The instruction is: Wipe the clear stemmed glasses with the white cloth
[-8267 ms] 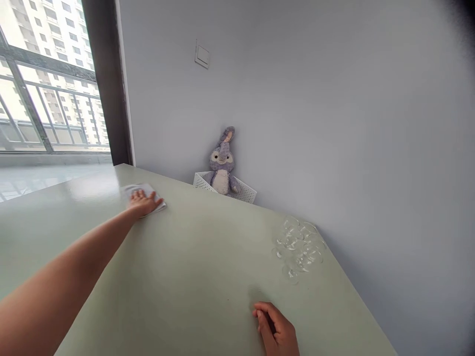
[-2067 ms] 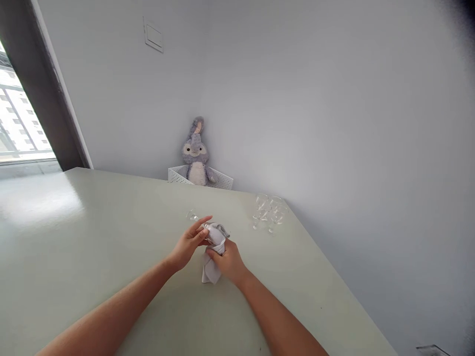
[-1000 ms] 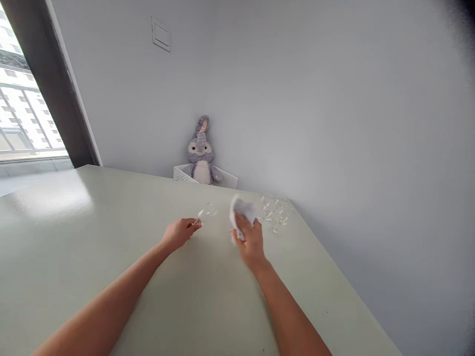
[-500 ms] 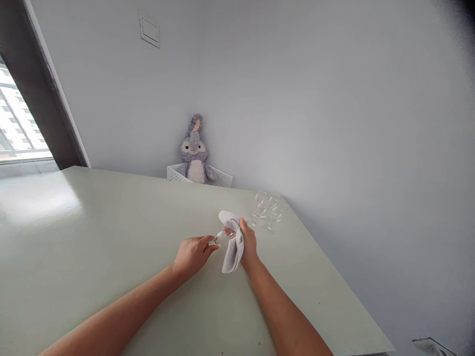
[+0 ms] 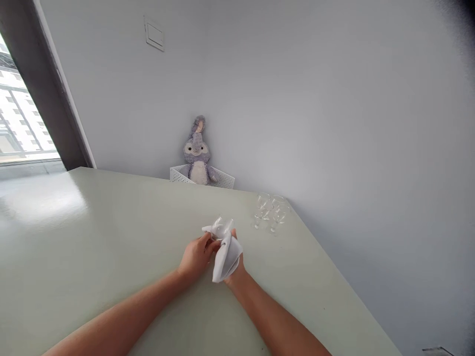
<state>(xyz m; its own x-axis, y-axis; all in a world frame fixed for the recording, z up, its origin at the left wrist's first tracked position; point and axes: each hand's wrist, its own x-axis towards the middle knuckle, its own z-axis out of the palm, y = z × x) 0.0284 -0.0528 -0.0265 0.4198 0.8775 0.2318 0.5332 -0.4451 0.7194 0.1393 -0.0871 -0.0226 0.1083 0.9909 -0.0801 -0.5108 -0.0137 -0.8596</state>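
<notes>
In the head view, both hands are together above the middle of the counter (image 5: 148,237), around one clear glass (image 5: 221,227) and a white cloth (image 5: 227,259). The left hand (image 5: 200,254) has its fingers curled in and nearly closed, gripping the glass low down, where the cloth bunches around it (the exact fingertip contact is hidden in the folds). The right hand (image 5: 238,262) is partly closed around the cloth from the other side, its palm mostly covered by the fabric. The bowl of the glass rises out of the cloth, its rim end facing away from the person.

To the right, near the counter's far corner, other glasses (image 5: 279,215) stand close together, well apart from the hands; their clear outlines overlap. Behind the far edge, a purple plush toy (image 5: 198,153) sits in a white perforated basket (image 5: 177,174) against the wall (image 5: 315,99).
</notes>
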